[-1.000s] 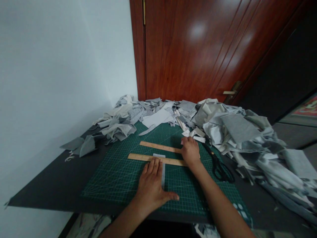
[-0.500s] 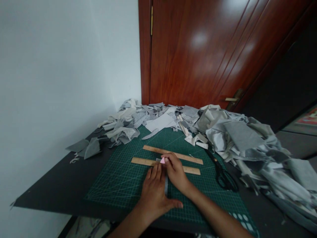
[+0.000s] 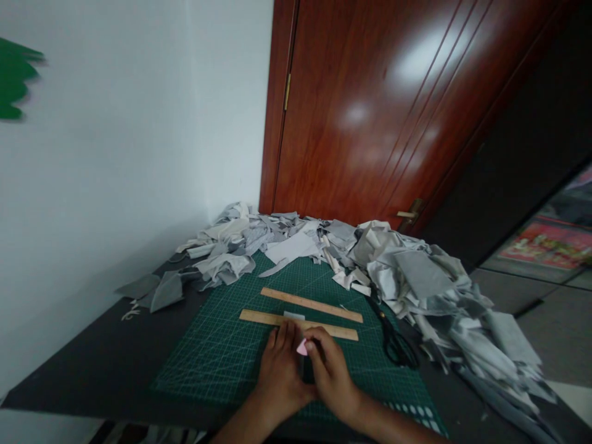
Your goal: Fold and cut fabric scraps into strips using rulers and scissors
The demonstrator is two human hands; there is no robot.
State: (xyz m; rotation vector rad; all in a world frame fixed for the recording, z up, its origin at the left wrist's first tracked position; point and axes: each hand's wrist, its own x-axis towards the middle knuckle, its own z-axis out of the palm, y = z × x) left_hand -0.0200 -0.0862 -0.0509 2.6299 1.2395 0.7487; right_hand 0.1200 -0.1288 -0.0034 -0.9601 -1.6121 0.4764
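My left hand [image 3: 282, 370] lies flat, fingers stretched forward, on a narrow grey fabric strip [image 3: 295, 316] whose far end shows beyond the fingertips. My right hand [image 3: 333, 376] pinches a small pink piece of tailor's chalk [image 3: 302, 348] close beside the left fingers, over the strip. Most of the strip is hidden under both hands. Just past the fingertips, the nearer wooden ruler [image 3: 263, 317] lies across the strip. A second wooden ruler [image 3: 314, 304] rests farther back, roughly parallel. Beneath everything is a green cutting mat [image 3: 217, 345] with grid lines.
Black-handled scissors [image 3: 396, 342] lie on the mat's right side. Grey and white fabric scraps [image 3: 425, 277] are heaped along the back and right of the dark table [image 3: 92, 351]. More scraps [image 3: 226, 268] sit at the left rear, against the wall. A wooden door [image 3: 342, 123] stands behind.
My right hand has drawn the chalk toward me along the strip, from the nearer ruler to beside my left fingers. The left hand stays flat. The camera view has shifted.
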